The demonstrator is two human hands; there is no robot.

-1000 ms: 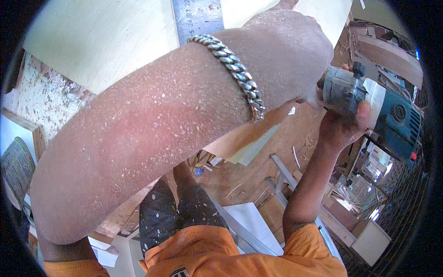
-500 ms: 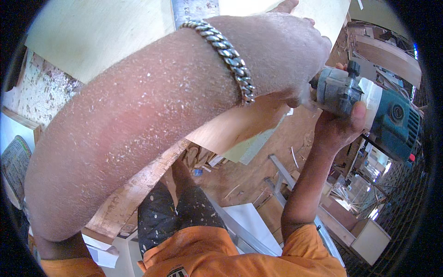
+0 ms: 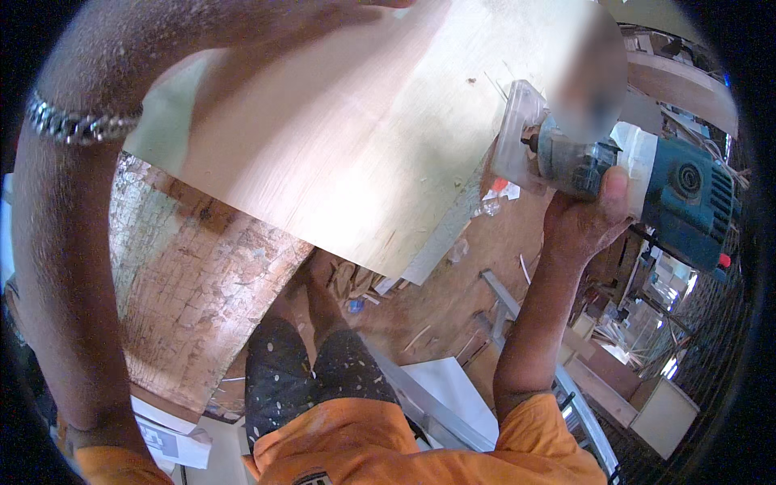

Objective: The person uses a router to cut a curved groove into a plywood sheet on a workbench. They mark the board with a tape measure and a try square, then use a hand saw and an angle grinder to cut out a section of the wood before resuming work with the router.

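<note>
My right hand point(image 3: 586, 222) is wrapped round a teal trim router point(image 3: 687, 194), its thumb across the pale collar. The router lies on its side at the right, with its clear base point(image 3: 517, 137) by the right edge of a pale plywood sheet point(image 3: 323, 162). My left hand point(image 3: 170, 40) is at the upper left, above the sheet, with a chain bracelet on the wrist. One digit stretches rightward along the top rim; the other fingers are hidden or cut off. It appears open, with nothing visible in it. A blurred patch hides part of the area above the router.
Under the sheet is a worn, paint-stained wooden board point(image 3: 194, 283). Wood scraps point(image 3: 356, 283) lie on the brown floor near my legs. A metal frame point(image 3: 501, 299) and a white panel point(image 3: 453, 396) are lower right, with a box-like cabinet point(image 3: 663, 416) beyond.
My left hand has moved away from the router toward the upper left, exposing the plywood and the router's clear base. My right hand keeps its grip on the router, almost in place.
</note>
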